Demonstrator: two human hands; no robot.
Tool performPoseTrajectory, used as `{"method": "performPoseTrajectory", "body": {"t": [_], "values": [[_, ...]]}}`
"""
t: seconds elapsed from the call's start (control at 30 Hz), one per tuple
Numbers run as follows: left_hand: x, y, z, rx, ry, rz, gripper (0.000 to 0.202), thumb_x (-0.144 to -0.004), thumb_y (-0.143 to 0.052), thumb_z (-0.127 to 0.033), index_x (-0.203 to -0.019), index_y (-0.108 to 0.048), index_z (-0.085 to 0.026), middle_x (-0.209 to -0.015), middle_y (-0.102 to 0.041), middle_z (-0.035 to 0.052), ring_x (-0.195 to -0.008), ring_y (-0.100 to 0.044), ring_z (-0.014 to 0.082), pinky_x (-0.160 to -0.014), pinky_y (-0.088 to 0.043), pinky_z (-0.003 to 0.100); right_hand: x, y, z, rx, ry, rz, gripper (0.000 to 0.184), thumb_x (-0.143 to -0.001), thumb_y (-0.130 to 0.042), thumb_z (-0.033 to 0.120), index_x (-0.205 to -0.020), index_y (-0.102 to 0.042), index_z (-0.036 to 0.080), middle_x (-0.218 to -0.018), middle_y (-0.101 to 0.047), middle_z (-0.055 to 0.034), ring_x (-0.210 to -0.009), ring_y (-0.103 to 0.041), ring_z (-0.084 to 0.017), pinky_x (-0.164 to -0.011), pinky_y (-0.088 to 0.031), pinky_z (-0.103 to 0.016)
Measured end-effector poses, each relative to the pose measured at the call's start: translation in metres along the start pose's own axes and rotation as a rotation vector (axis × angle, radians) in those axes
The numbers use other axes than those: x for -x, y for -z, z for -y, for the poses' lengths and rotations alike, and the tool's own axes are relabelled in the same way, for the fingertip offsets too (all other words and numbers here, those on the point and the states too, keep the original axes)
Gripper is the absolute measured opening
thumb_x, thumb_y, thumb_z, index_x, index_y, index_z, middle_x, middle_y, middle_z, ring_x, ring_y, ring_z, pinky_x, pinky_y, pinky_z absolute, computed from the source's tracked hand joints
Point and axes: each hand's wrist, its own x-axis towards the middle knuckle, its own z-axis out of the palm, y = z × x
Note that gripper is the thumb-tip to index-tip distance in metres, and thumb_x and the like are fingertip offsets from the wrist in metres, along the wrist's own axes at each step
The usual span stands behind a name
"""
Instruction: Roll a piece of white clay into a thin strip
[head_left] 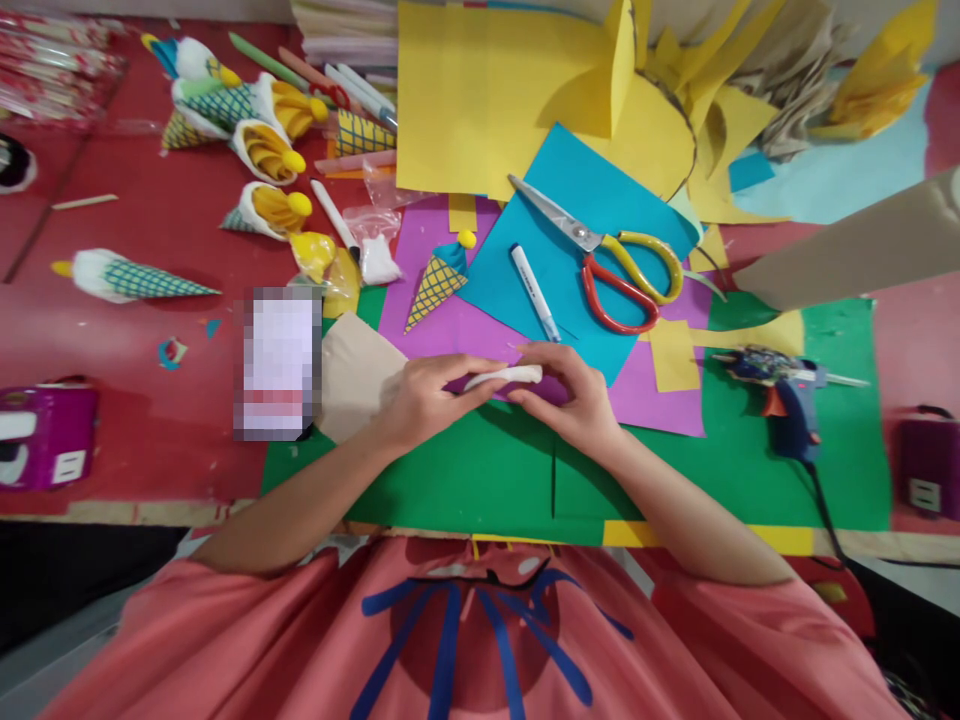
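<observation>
Pink shirt [472, 640], nearest foreground, 6 o'clock. I see the left hand [429, 395] pinching a curved white strip [523, 374], centre; the right hand [576, 398] curls round its other end, contact unclear. From the strip: patterned cone [435, 287], 11 o'clock; scissors [586, 238], 1; glue gun [798, 415], 3.

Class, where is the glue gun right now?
In the head view, the glue gun lies on the green sheet, right of the right hand, beside the yellow strip.
</observation>
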Motion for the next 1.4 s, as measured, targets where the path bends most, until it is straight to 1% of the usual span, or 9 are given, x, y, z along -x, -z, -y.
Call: {"method": "performPoseTrajectory", "body": {"t": [0.17,0.27,0.47,0.63,0.77,0.87,1.13,1.27,1.4], "values": [[-0.0031,0.0012,-0.0008,0.058,0.129,0.094,0.028,-0.087,-0.07,-0.042,-0.105,-0.077,-0.023,-0.096,-0.081,0.0014,-0.081,-0.076,0.0142,-0.075,-0.058,0.018,-0.0014,0.0015,0.0029,0.098,0.021,0.001,0.012,-0.093,-0.064,0.028,-0.102,-0.069,0.022,-0.093,-0.078,-0.0035,-0.078,-0.073,-0.014,-0.072,-0.058,-0.024],[-0.0037,0.001,-0.0012,0.089,0.154,0.141,0.04,-0.082,-0.074,-0.047,-0.114,-0.074,-0.022,-0.103,-0.08,0.0039,-0.087,-0.076,0.0165,-0.079,-0.059,0.021,-0.0012,0.0025,0.0036,0.099,0.024,-0.007,0.014,-0.094,-0.063,0.03,-0.101,-0.071,0.021,-0.095,-0.079,-0.0048,-0.082,-0.074,-0.015,-0.074,-0.058,-0.024],[-0.0035,-0.0002,-0.0022,0.097,0.123,0.147,0.027,-0.087,-0.07,-0.044,-0.101,-0.076,-0.022,-0.092,-0.08,0.0018,-0.08,-0.074,0.013,-0.075,-0.055,0.018,0.0005,0.0029,0.004,0.091,-0.041,0.015,0.019,-0.095,-0.061,0.038,-0.097,-0.071,0.022,-0.092,-0.079,-0.0037,-0.083,-0.075,-0.016,-0.075,-0.059,-0.025],[-0.0051,0.0017,-0.0024,0.092,0.247,0.147,0.03,-0.089,-0.065,-0.049,-0.098,-0.078,-0.023,-0.091,-0.08,0.0011,-0.079,-0.073,0.0135,-0.075,-0.055,0.02,0.0002,0.001,0.0039,0.059,-0.072,-0.012,0.039,-0.088,-0.069,0.047,-0.118,-0.064,0.023,-0.105,-0.077,-0.0063,-0.085,-0.074,-0.017,-0.074,-0.06,-0.027],[-0.0066,0.0033,-0.0034,0.146,0.336,0.202,0.041,-0.088,-0.063,-0.055,-0.11,-0.075,-0.023,-0.105,-0.079,0.0035,-0.093,-0.074,0.0173,-0.082,-0.057,0.023,-0.0017,0.0003,0.0045,0.103,-0.063,-0.001,0.019,-0.094,-0.062,0.036,-0.106,-0.069,0.023,-0.099,-0.078,-0.005,-0.084,-0.074,-0.016,-0.076,-0.06,-0.028],[-0.0067,0.0029,-0.0037,0.133,0.311,0.231,0.048,-0.083,-0.067,-0.058,-0.115,-0.073,-0.022,-0.107,-0.079,0.0047,-0.094,-0.074,0.0186,-0.081,-0.057,0.025,-0.0019,0.0006,0.0053,0.091,-0.068,0.004,0.016,-0.094,-0.063,0.034,-0.103,-0.071,0.023,-0.099,-0.079,-0.0043,-0.085,-0.075,-0.016,-0.076,-0.06,-0.027],[-0.0043,0.0013,-0.0004,0.142,0.207,0.203,0.026,-0.089,-0.067,-0.046,-0.099,-0.077,-0.025,-0.091,-0.079,-0.0014,-0.08,-0.072,0.013,-0.074,-0.054,0.02,-0.0005,0.0026,0.0037,0.06,-0.088,0.014,0.019,-0.094,-0.063,0.04,-0.1,-0.071,0.024,-0.093,-0.079,-0.0037,-0.081,-0.075,-0.018,-0.072,-0.06,-0.026],[-0.0046,0.002,-0.0009,0.156,0.352,0.202,0.028,-0.087,-0.067,-0.049,-0.097,-0.078,-0.026,-0.09,-0.08,-0.0013,-0.079,-0.073,0.0141,-0.073,-0.054,0.021,-0.0013,0.0013,0.0005,0.045,-0.074,0.001,0.039,-0.087,-0.07,0.047,-0.118,-0.067,0.022,-0.105,-0.078,-0.0061,-0.087,-0.075,-0.019,-0.075,-0.061,-0.029],[-0.0042,0.0011,0.0008,0.238,0.441,0.251,0.041,-0.088,-0.062,-0.057,-0.107,-0.076,-0.023,-0.091,-0.079,0.0012,-0.076,-0.072,0.0149,-0.069,-0.055,0.022,-0.002,0.0006,0.0012,0.073,-0.088,0.019,0.02,-0.092,-0.066,0.036,-0.106,-0.072,0.023,-0.097,-0.079,-0.0049,-0.085,-0.075,-0.018,-0.078,-0.06,-0.03]]}}
